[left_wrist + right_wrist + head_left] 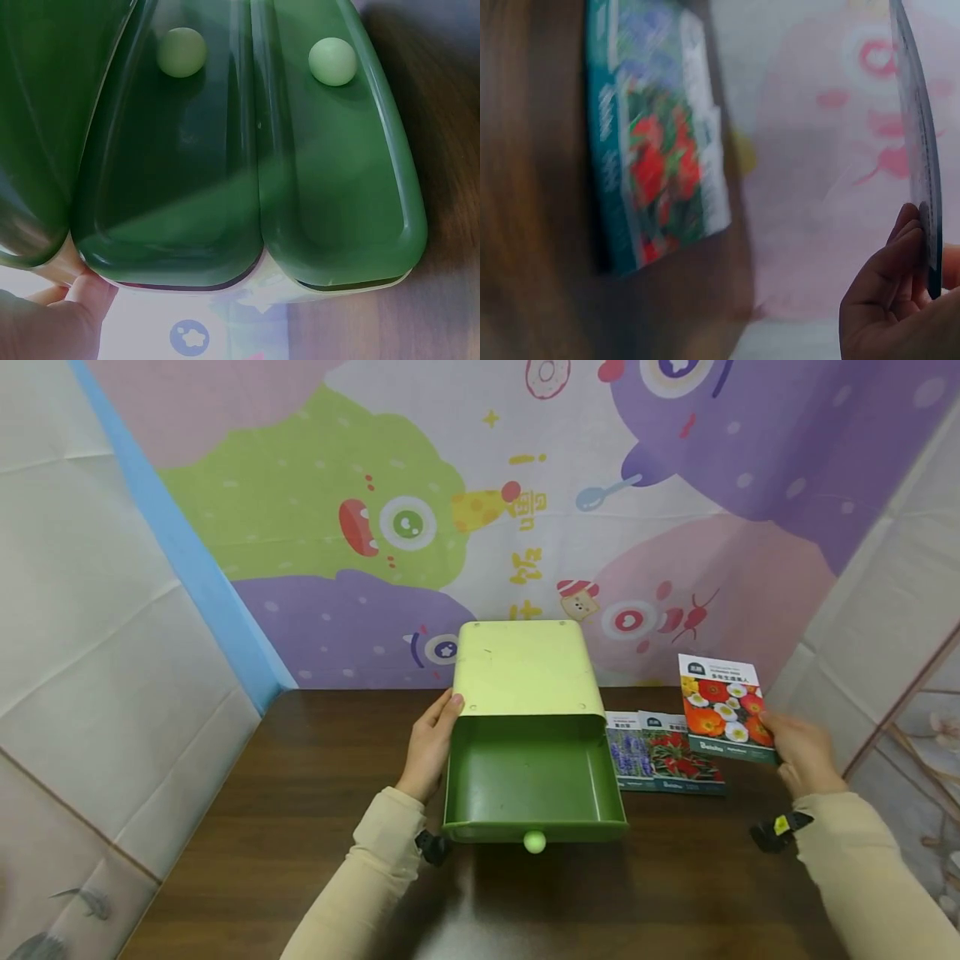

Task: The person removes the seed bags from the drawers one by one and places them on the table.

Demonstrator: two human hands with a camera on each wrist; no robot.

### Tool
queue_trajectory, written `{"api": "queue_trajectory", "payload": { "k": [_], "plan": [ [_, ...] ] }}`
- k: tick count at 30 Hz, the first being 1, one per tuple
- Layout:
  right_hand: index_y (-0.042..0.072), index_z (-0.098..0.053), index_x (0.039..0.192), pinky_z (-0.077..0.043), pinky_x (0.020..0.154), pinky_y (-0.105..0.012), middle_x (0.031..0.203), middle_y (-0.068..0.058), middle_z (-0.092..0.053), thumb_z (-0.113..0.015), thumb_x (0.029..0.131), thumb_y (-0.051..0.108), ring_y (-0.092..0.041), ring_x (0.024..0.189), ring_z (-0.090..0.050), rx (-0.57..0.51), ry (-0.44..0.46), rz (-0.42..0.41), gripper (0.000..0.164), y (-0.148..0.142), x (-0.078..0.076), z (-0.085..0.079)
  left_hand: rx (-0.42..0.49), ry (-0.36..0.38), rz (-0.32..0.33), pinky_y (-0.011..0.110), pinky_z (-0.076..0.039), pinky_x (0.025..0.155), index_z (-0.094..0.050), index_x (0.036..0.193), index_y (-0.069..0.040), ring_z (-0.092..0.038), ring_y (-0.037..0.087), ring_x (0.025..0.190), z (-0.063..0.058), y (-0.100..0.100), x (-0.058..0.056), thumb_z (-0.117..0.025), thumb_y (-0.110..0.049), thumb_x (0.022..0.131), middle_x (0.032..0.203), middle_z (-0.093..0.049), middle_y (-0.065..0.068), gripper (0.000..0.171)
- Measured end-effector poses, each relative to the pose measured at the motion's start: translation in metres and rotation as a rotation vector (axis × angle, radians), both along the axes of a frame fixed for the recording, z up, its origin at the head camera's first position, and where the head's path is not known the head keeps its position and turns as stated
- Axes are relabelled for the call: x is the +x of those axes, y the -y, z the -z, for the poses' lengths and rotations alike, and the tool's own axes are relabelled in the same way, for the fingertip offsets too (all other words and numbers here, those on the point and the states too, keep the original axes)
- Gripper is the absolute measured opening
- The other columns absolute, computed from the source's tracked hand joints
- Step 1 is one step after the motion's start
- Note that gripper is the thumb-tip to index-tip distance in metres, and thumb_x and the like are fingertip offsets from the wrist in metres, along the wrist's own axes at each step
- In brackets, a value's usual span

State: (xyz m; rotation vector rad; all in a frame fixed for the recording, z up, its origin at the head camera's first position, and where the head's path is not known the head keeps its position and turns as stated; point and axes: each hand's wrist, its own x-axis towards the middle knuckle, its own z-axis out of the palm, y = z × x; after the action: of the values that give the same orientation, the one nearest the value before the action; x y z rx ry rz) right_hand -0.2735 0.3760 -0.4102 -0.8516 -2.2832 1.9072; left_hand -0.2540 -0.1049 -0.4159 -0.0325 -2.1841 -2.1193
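Observation:
A drawer cabinet (528, 664) with a pale yellow-green shell stands mid-table, its green top drawer (536, 777) pulled out and bare inside. In the left wrist view, lower drawers (172, 165) with round light-green knobs sit closed. My left hand (429, 745) rests against the cabinet's left side, fingertips near its upper front edge. To the right, my right hand (806, 752) pinches a seed packet (723, 710) printed with orange, red and white flowers, by its lower right edge. The packet is raised above the table. Seed packets with red flowers (678, 752) and purple flowers (628, 752) lie below it.
The dark brown wooden table (300, 827) bears the cabinet and the packets. Behind it hangs a cartoon-printed cloth (322, 502). Pale panels (97, 635) flank the table on both sides. The open drawer juts toward the table's front.

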Motion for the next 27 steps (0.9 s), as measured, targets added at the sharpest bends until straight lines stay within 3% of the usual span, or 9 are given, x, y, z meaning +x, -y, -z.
{"api": "queue_trajectory", "payload": {
  "k": [2, 4, 6, 8, 11, 18, 21, 27],
  "plan": [
    [0.004, -0.036, 0.148, -0.043, 0.064, -0.011, 0.092, 0.023, -0.062, -0.058, 0.096, 0.038, 0.006, 0.074, -0.046, 0.057, 0.038, 0.026, 0.066, -0.007, -0.001, 0.01, -0.002, -0.001, -0.001, 0.045, -0.028, 0.12, -0.04, 0.15, -0.017, -0.032, 0.023, 0.147, 0.0, 0.0, 0.001, -0.051, -0.055, 0.097, 0.156, -0.038, 0.003, 0.067],
    [0.008, -0.039, 0.146, -0.041, 0.067, -0.011, 0.097, 0.025, -0.061, -0.059, 0.095, 0.04, 0.006, 0.077, -0.044, 0.084, 0.075, 0.047, 0.064, -0.013, -0.002, 0.019, -0.004, -0.001, -0.003, 0.045, -0.028, 0.12, -0.041, 0.15, -0.017, -0.032, 0.023, 0.146, -0.001, 0.0, 0.001, -0.051, -0.055, 0.097, 0.156, -0.039, 0.003, 0.066],
    [0.015, -0.048, 0.141, -0.04, 0.066, -0.011, 0.091, 0.026, -0.062, -0.062, 0.093, 0.038, 0.004, 0.077, -0.043, 0.054, 0.084, 0.088, 0.055, -0.018, -0.003, 0.026, -0.006, 0.0, -0.006, 0.044, -0.028, 0.12, -0.041, 0.15, -0.017, -0.032, 0.023, 0.146, 0.0, 0.0, 0.0, -0.051, -0.055, 0.097, 0.156, -0.039, 0.003, 0.066],
    [0.024, -0.059, 0.13, -0.042, 0.064, -0.011, 0.074, 0.027, -0.06, -0.065, 0.092, 0.034, 0.004, 0.074, -0.045, -0.015, 0.084, 0.126, 0.039, -0.021, -0.004, 0.033, -0.009, 0.005, -0.01, 0.044, -0.028, 0.12, -0.041, 0.15, -0.017, -0.032, 0.022, 0.146, 0.0, 0.0, 0.0, -0.051, -0.056, 0.097, 0.155, -0.039, 0.002, 0.066],
    [0.02, -0.062, 0.128, -0.046, 0.056, -0.013, 0.057, 0.023, -0.049, -0.067, 0.092, 0.027, 0.002, 0.064, -0.048, -0.091, 0.077, 0.17, 0.037, -0.023, -0.006, 0.042, -0.014, 0.007, -0.012, 0.044, -0.028, 0.12, -0.041, 0.15, -0.017, -0.032, 0.022, 0.146, 0.0, 0.0, 0.0, -0.051, -0.056, 0.097, 0.156, -0.039, 0.003, 0.067],
    [-0.002, -0.054, 0.137, -0.047, 0.05, -0.015, 0.057, 0.017, -0.046, -0.065, 0.091, 0.025, 0.0, 0.052, -0.049, -0.015, 0.112, 0.188, 0.054, -0.025, -0.007, 0.056, -0.025, 0.013, -0.009, 0.045, -0.027, 0.12, -0.04, 0.151, -0.018, -0.031, 0.023, 0.147, 0.001, 0.001, 0.0, -0.051, -0.058, 0.097, 0.156, -0.039, 0.003, 0.068],
    [-0.006, -0.043, 0.144, -0.046, 0.048, -0.018, 0.06, 0.014, -0.043, -0.061, 0.093, 0.028, -0.002, 0.05, -0.047, 0.062, 0.156, 0.168, 0.064, -0.027, -0.005, 0.06, -0.022, 0.012, -0.01, 0.045, -0.028, 0.12, -0.04, 0.151, -0.018, -0.031, 0.023, 0.147, 0.001, 0.001, 0.0, -0.051, -0.058, 0.096, 0.156, -0.039, 0.003, 0.068],
    [-0.003, -0.043, 0.145, -0.045, 0.046, -0.019, 0.066, 0.008, -0.044, -0.06, 0.094, 0.034, -0.002, 0.048, -0.045, 0.116, 0.204, 0.183, 0.065, -0.028, -0.004, 0.062, -0.013, 0.006, -0.006, 0.045, -0.028, 0.12, -0.04, 0.15, -0.018, -0.031, 0.023, 0.147, 0.001, 0.001, -0.001, -0.052, -0.057, 0.096, 0.156, -0.039, 0.003, 0.068]
  ]
}}
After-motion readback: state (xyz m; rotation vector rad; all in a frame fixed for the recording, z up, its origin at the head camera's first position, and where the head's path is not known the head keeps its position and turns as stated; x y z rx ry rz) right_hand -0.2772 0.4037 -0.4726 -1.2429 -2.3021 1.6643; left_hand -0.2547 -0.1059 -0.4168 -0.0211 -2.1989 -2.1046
